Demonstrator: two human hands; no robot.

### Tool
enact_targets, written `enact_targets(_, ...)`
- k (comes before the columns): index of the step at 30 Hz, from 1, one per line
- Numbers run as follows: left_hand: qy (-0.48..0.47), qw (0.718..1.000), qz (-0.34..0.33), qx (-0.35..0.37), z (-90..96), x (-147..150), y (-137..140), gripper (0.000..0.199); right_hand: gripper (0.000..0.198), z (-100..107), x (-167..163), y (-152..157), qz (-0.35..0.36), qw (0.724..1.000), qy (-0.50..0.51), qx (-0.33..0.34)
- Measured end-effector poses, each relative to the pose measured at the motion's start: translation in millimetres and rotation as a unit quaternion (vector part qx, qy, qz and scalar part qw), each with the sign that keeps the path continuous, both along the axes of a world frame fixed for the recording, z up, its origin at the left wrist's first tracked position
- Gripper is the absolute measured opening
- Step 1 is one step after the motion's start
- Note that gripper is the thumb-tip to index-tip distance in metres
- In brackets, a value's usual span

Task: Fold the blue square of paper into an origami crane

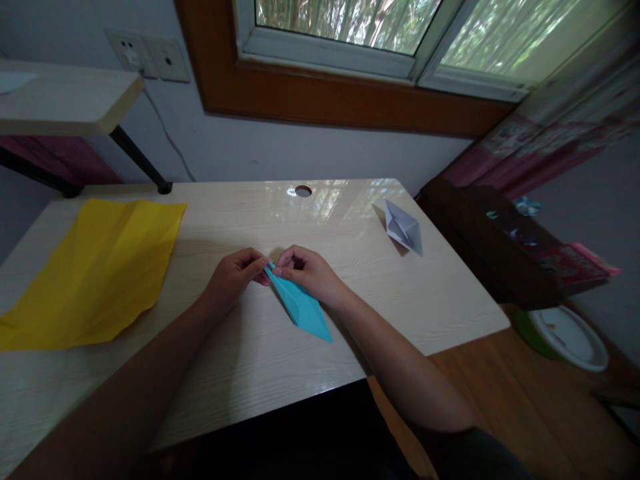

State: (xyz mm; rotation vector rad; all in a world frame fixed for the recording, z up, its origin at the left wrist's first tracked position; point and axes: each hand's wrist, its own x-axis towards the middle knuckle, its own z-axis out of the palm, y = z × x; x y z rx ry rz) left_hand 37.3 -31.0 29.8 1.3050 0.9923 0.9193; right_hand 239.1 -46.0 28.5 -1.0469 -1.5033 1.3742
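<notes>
A folded piece of turquoise paper (303, 308), long and pointed at both ends, slants over the middle of the table. Its narrow far tip is pinched by my left hand (241, 272), thumb against fingers. Just to the right, my right hand (305, 270) grips the same paper near that tip, thumb on top and fingers curled. The wider near end points toward me and is free of both hands. Parts of the pinched tip are hidden behind my fingers.
A creased yellow sheet (115, 267) lies on the left of the pale table (210, 373). A folded white paper boat (401, 227) sits at the back right, near a round cable hole (303, 191). A shelf (65, 100) stands at the left; a white-lidded bin (570, 337) is on the floor.
</notes>
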Motion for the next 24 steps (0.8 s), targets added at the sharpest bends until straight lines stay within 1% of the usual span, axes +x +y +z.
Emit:
enact_targets(5,0.002,1.000,0.004,-0.003,-0.9,0,1,0.034,0.024,4,0,-1,-0.008,1.000,-0.009,-0.008)
enact_targets(9,-0.024,0.999,0.003,-0.020,-4.9,-2,4,0.039,0.026,6,2,1,-0.029,0.999,-0.015,-0.011)
enact_targets(13,-0.028,0.999,0.003,-0.029,-4.4,-2,5,0.034,0.024,6,4,3,-0.044,0.999,-0.002,0.000)
enact_targets(19,0.002,0.999,-0.003,-0.036,6.7,1,1,0.030,0.024,4,2,3,-0.021,1.000,-0.005,-0.002)
enact_targets(24,0.003,0.999,-0.012,-0.034,4.1,0,2,0.031,0.024,4,1,2,-0.009,1.000,0.000,-0.013)
